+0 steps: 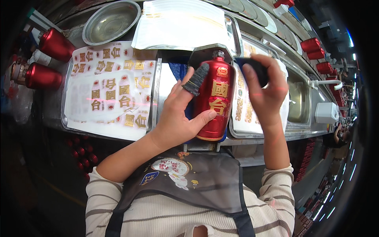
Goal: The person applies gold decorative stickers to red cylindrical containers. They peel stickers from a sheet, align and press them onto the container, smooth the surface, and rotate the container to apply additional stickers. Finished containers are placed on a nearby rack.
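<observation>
A shiny red bottle (211,114) with raised gold lettering stands in front of me, tilted slightly, its dark neck pointing away. My left hand (179,104) is closed around its left side, thumb across the front. A dark grey cover wraps one finger of that hand. To the right of the bottle's shoulder, my right hand (266,85) grips a dark blue-black pad (256,71) between thumb and fingers. The pad's exact kind is unclear, and a small gap seems to show between it and the bottle.
Sheets of gold-printed decals lie on a left tray (65,108) and a right tray (252,136). Behind are a metal basin (90,35) and white sheets (181,23). More red bottles (44,76) stand left. A sink (298,106) with a white tap (331,82) is at right.
</observation>
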### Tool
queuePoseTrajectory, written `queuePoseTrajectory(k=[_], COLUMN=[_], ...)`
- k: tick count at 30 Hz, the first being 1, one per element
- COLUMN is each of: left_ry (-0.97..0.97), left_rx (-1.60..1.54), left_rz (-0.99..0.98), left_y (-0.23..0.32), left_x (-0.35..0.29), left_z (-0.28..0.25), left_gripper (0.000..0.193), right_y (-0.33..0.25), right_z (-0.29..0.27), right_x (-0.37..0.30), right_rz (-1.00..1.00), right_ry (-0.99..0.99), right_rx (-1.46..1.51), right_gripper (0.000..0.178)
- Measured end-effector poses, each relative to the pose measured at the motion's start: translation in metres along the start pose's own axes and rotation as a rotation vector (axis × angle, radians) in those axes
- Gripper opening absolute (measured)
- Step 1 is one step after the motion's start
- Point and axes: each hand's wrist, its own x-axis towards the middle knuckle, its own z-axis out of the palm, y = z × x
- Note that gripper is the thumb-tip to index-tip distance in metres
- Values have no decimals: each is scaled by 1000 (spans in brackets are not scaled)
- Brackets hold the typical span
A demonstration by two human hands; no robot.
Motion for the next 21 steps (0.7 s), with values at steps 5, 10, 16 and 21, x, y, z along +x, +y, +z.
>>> queuePoseTrajectory(k=[5, 10, 16, 21], left_ry=[-60, -101, -133, -68], left_rx=[504, 639, 681, 607], left_rz=[246, 338, 317, 186], left_y=[1, 15, 2, -7], left_x=[13, 26, 12, 13], left_z=[-7, -8, -15, -20], left_gripper=[47, 37, 36, 37], right_y=[-5, -1, -6, -3], right_z=[-2, -5, -1, 3], right_x=[-28, -37, -49, -52], right_rz=[290, 485, 533, 544], right_ry=[-5, 81, 47, 66], right_rx=[265, 461, 511, 514], right_gripper=[21, 24, 25, 24])
